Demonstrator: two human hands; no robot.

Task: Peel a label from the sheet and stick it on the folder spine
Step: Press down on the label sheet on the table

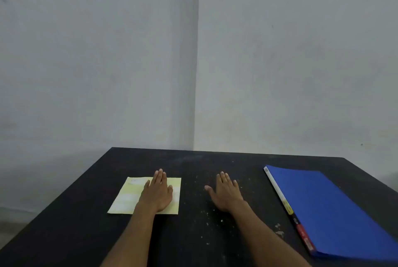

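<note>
With both palms flat, left hand (157, 193) on sheet (125, 197), right hand (226, 192) on table (193, 234); best pinned while lifting a label corner.

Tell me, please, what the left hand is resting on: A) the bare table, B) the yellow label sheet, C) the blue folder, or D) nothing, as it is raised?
B: the left hand lies flat, palm down, on the yellow label sheet.
</note>
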